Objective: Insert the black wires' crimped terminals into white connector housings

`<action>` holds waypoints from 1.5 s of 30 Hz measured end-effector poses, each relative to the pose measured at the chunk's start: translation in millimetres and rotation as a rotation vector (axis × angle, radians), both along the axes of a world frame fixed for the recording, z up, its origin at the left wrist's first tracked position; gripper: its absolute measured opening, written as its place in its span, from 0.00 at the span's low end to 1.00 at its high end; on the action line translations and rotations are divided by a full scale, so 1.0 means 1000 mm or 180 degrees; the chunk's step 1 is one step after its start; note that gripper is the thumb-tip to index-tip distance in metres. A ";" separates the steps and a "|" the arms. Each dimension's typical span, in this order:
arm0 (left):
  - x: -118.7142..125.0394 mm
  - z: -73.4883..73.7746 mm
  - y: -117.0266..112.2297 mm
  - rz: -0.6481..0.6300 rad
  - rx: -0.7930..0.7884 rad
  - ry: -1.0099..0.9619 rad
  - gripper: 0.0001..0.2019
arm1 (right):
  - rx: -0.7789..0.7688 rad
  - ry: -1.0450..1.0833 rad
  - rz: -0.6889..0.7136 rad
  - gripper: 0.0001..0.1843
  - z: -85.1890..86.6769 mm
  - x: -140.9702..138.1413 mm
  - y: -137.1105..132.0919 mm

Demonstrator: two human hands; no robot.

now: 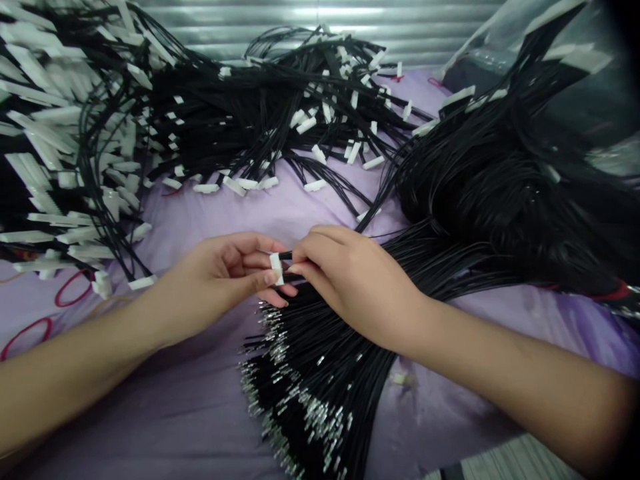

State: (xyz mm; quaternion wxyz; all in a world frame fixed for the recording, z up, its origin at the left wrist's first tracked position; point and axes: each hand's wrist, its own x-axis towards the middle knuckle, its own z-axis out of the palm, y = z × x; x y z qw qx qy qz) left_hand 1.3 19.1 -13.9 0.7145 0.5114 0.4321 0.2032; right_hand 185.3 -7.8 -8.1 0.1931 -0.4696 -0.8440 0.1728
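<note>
Between thumb and fingers, my left hand (235, 270) pinches a small white plastic connector housing (276, 269). My right hand (350, 277) is close beside it, its fingers closed on black wires (286, 255) that meet the housing's right side. How deep the wire ends sit in the housing I cannot tell. Under both hands a thick fan of black wires (345, 340) lies on the purple cloth, with shiny metal terminals (320, 417) at their ends.
Black cables with white connectors (260, 100) are heaped at the back, and many white connectors (45, 127) pile up at the left. A large bundle of black wire (500, 173) lies at the right beside clear plastic (600, 133). Red bands (73, 288) rest on the purple cloth (200, 400).
</note>
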 end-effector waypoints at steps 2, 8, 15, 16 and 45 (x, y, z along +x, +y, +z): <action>-0.001 0.000 0.000 -0.0060 -0.0048 0.0053 0.10 | -0.0166 0.0100 -0.0043 0.08 0.001 0.001 0.001; -0.001 0.005 0.001 -0.0013 -0.0307 0.0065 0.11 | -0.0346 0.0325 0.0031 0.08 0.002 0.005 0.002; 0.005 0.009 0.000 0.0018 -0.0280 0.0119 0.10 | -0.0191 0.0358 0.0183 0.09 -0.001 0.005 0.004; 0.005 0.009 0.000 0.0000 -0.0272 0.0116 0.10 | -0.0175 0.0356 0.0193 0.09 -0.001 0.006 0.004; 0.000 0.005 0.010 -0.0085 -0.0586 -0.0385 0.08 | 0.0079 -0.0442 0.0365 0.07 0.025 0.028 0.012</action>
